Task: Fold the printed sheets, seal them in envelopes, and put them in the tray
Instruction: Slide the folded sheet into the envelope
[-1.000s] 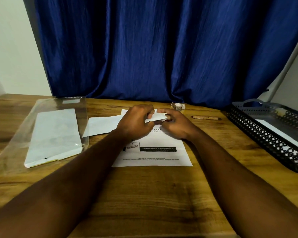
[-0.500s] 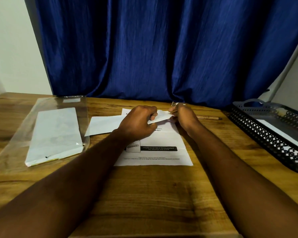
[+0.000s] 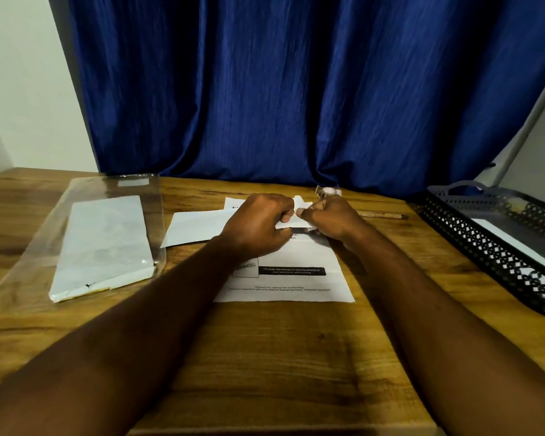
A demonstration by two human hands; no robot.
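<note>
- We see the left hand (image 3: pixel 258 229) and the right hand (image 3: pixel 332 220) pinching a small folded paper (image 3: pixel 291 222) between curled fingers, just above the printed sheet (image 3: pixel 296 256) lying flat on the table (image 3: pixel 265 357).
- We find an envelope (image 3: pixel 195 228) beside the left hand, and the tray (image 3: pixel 472 234) far right.

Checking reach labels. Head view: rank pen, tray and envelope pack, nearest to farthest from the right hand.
1. pen: just right of the right hand
2. tray: farther right, at the desk edge
3. envelope pack: far left
</note>
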